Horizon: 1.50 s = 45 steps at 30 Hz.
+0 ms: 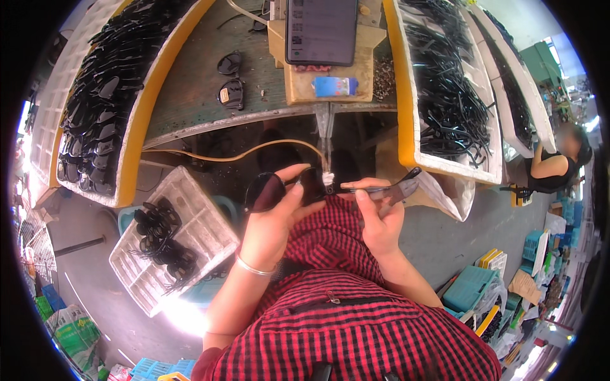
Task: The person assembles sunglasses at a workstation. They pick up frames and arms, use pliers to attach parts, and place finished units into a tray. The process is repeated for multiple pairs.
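My left hand (274, 221) grips a sunglasses front (265, 192) with dark lenses, its fingers closed around the middle and the right lens. Opposite it, my right hand (383, 222) pinches a slim black temple arm (413, 173), whose inner end points at the frame. Between the two hands stands the small metal tip (328, 180) of a fixture hanging from the bench edge. The frame's right side is close to that tip; whether they touch I cannot tell. Some grey material shows by my right fingertips.
A foam tray of dark sunglasses fronts (95, 127) rises at left; another holds black temple arms (445, 82) at right. On the bench lie a phone (321, 32), a blue packet (335, 86) and loose sunglasses (231, 94). A white tray (210, 244) sits lower left. Another person (559, 165) works far right.
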{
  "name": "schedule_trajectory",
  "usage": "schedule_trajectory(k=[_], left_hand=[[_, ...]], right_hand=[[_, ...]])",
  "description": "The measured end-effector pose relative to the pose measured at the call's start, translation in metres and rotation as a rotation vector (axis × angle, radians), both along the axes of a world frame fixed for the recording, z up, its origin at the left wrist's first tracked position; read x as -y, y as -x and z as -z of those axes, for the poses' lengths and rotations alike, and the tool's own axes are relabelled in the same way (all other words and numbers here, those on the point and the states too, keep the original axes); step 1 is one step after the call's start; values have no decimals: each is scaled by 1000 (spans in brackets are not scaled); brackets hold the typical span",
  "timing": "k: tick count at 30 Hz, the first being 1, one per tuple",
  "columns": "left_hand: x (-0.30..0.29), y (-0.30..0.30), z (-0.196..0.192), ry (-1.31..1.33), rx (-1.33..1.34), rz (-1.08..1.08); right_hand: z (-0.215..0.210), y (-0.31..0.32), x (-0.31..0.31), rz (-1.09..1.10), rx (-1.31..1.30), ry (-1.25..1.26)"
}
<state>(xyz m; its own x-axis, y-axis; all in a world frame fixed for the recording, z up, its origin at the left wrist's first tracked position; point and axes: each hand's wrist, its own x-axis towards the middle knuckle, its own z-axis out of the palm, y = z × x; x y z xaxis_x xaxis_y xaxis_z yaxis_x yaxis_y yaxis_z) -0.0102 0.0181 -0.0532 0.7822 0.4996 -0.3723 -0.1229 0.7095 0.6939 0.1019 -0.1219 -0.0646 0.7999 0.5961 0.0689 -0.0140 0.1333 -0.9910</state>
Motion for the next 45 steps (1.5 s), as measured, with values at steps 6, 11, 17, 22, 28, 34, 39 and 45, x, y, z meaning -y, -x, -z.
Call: schedule_trajectory(k=[6, 11, 17, 22, 28, 34, 39, 45], left_hand=[[0, 1, 3, -31, 5, 7], [-1, 1, 1, -18, 4, 10], [-2, 2, 4, -9, 9, 18], [-2, 1, 1, -3, -3, 21], [-2, 2, 2, 0, 13, 24], [-3, 2, 1, 11, 19, 24], [-3, 2, 3, 11, 15, 24], [-4, 1, 11, 17, 15, 29]], right_hand=[[3, -1, 1, -2, -25, -2], [4, 0, 0, 10, -32, -29], [2, 1, -1, 11, -32, -20], [2, 1, -1, 10, -47, -25], [4, 1, -1, 17, -41, -27], [4, 1, 0, 12, -50, -34], [5, 0, 0, 8, -50, -31], [9, 1, 0, 18, -104, -28]])
